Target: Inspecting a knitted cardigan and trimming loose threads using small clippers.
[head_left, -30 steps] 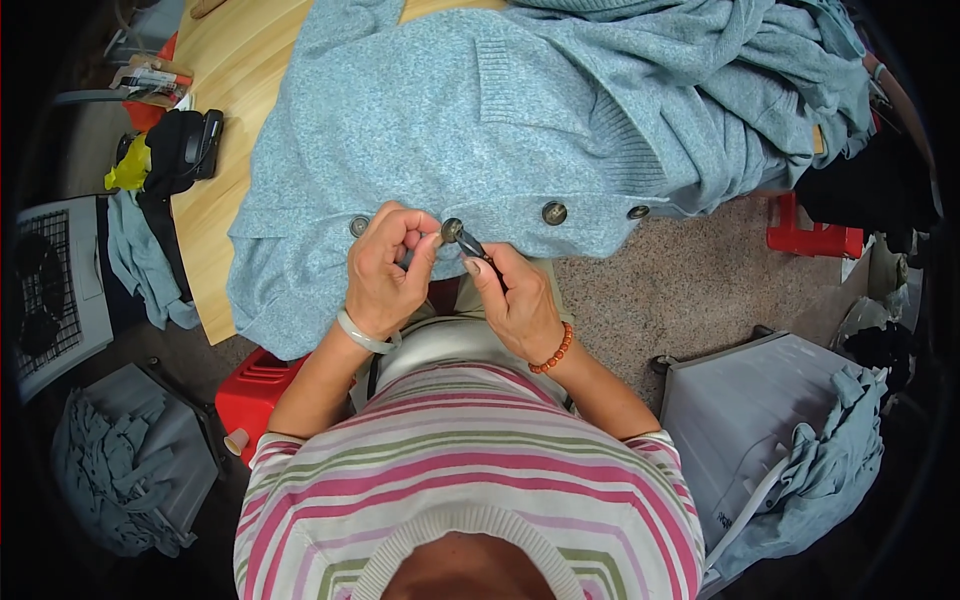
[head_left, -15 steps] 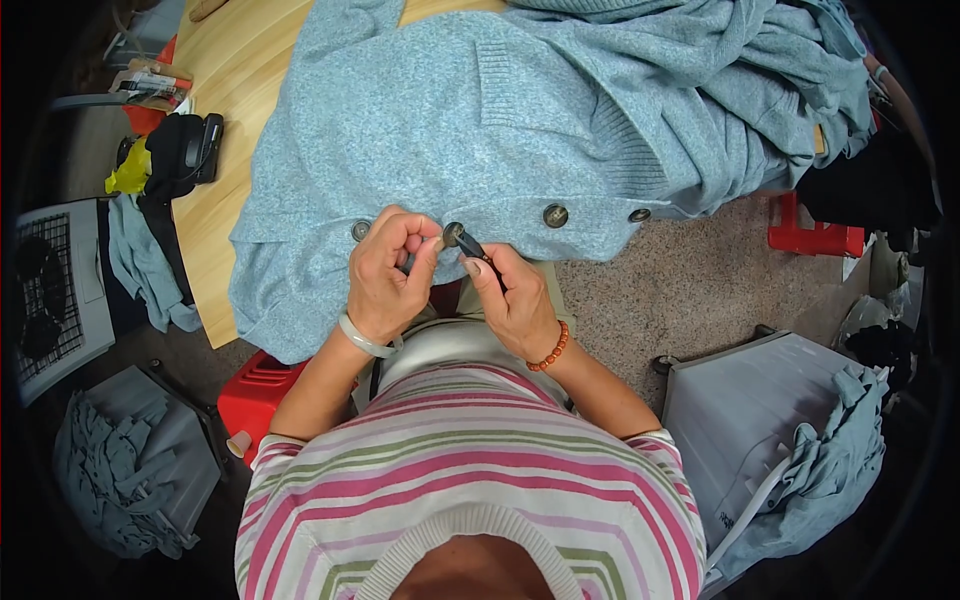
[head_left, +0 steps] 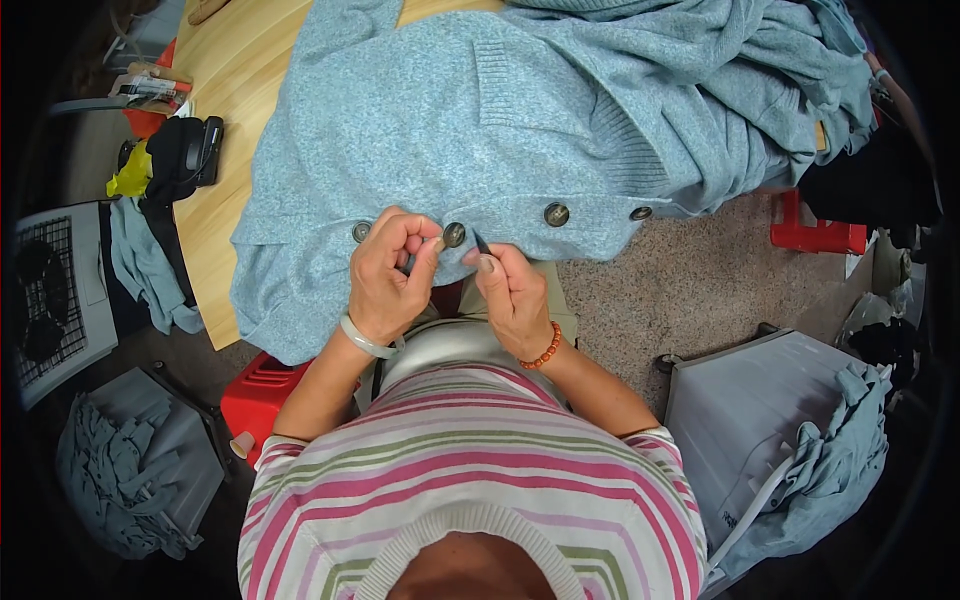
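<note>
A light blue knitted cardigan [head_left: 390, 130] is spread over the table, its button edge toward me. My left hand [head_left: 392, 265] pinches that edge beside a dark round button [head_left: 454, 235], thumb and finger touching the button's left side. In my right hand [head_left: 515, 295] is a small black pointed tool [head_left: 482, 244]. Its tip points up and stands just right of the button, apart from it; my fingers hide most of the rest. Another button [head_left: 361, 231] shows left of my left hand, and two more dark buttons [head_left: 556, 214] lie to the right along the edge.
More blue knitwear [head_left: 690, 50] is heaped at the far right of the wooden table [head_left: 225, 85]. Grey bins [head_left: 740, 400] with blue garments stand on both sides. A red stool [head_left: 262, 395] is at my left, another red stool [head_left: 820, 238] at the right. A black device [head_left: 208, 150] sits by the table's left edge.
My right hand has drawn the black tool's tip away from the button, a little to the right. The button's face now shows whole. My left hand keeps its pinch in place.
</note>
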Demonstrator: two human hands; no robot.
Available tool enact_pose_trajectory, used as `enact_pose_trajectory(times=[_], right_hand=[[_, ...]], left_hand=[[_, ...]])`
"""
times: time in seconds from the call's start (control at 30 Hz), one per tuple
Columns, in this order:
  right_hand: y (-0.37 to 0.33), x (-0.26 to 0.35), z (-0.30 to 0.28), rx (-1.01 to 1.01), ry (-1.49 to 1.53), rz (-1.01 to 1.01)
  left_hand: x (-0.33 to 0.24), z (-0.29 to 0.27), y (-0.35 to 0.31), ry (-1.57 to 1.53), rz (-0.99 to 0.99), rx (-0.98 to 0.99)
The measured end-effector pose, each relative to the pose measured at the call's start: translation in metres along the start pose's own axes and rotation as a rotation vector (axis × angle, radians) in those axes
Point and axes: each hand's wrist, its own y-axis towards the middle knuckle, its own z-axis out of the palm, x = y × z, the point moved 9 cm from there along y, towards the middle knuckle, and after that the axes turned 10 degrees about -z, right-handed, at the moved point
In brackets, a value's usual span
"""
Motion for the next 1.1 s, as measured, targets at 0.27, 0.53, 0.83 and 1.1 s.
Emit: enact_pose_trajectory(times=[0.27, 0.53, 0.83, 1.1], right_hand=[[-0.006, 0.012, -0.011, -0.115, 0.057, -0.1], [0.021, 0.041, -0.013, -0.094, -0.206, -0.216], [-0.006, 0.059, 0.018, 0.586, 0.381, -0.033], [-0.018, 0.056, 0.023, 0.377, -0.049, 0.093]], left_hand=[[0.014, 0.001, 0.001, -0.108, -0.09, 0.041], [0.023, 0.001, 0.0, -0.241, -0.133, 0.105], [0.026, 0.0, -0.001, -0.316, -0.154, 0.127], [0.013, -0.019, -0.039, -0.369, -0.084, 0.084]])
